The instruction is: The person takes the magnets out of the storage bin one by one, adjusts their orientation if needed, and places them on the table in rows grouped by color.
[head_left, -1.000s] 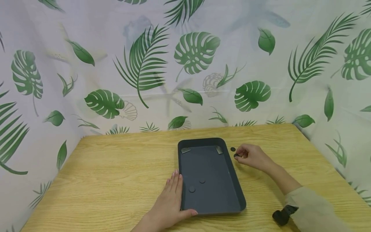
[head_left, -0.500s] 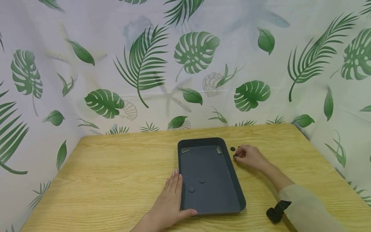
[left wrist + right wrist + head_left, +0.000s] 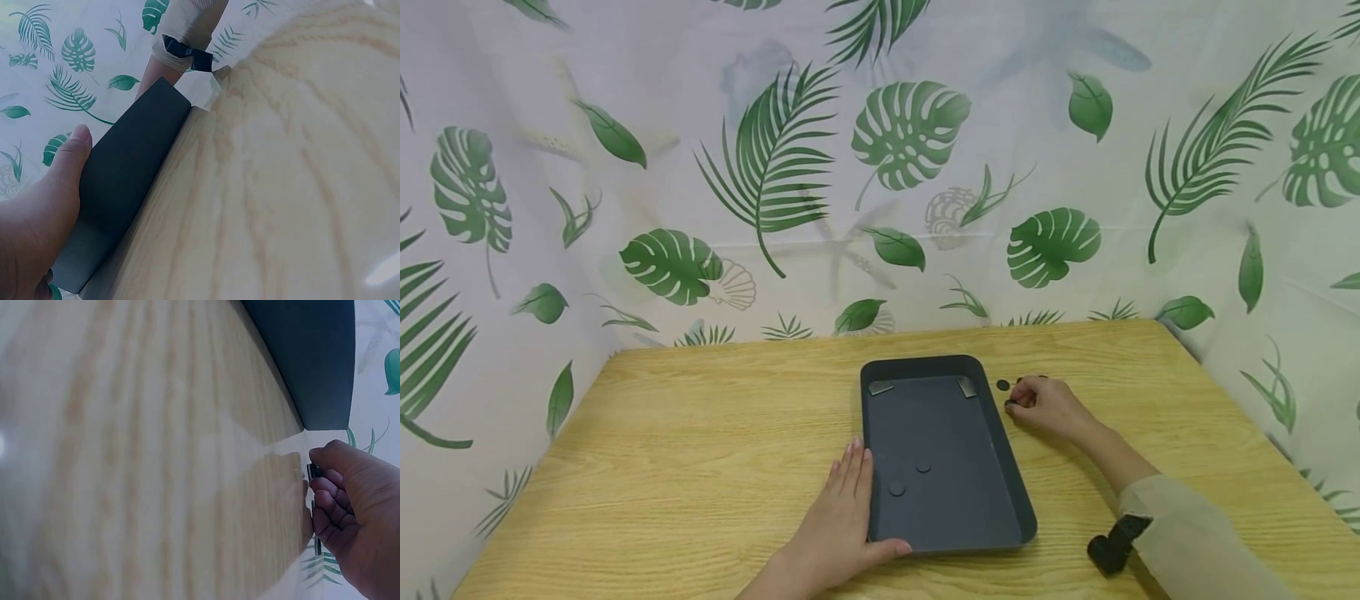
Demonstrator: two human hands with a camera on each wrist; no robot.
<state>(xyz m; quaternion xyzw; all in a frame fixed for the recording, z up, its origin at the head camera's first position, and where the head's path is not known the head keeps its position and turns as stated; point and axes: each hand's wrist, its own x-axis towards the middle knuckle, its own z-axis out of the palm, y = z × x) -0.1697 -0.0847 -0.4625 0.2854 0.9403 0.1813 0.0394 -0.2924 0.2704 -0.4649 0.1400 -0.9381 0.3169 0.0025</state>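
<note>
A dark grey rectangular tray (image 3: 940,442) lies on the wooden table. Along its left wall rest the straight fingers of my left hand (image 3: 831,521), the thumb at its near edge. My right hand (image 3: 1052,410), beyond the tray's right wall, pinches a small black disc (image 3: 1011,403) between thumb and fingertips. In the right wrist view this disc (image 3: 312,472) stands on edge in the pinch. Another black disc (image 3: 1003,385) lies just behind. More dark pieces show partly behind the hand. Inside the tray are two dark round discs (image 3: 897,488).
Two shiny metallic pieces (image 3: 966,387) sit in the tray's far corners. The table (image 3: 715,450) extends widely to the left. A leaf-printed cloth (image 3: 805,167) hangs behind and at both sides. A black wrist device (image 3: 1116,546) is strapped over the right sleeve.
My right forearm and sleeve have shifted slightly left, the fingertips staying almost in place with the black disc. The left hand and the tray have not moved.
</note>
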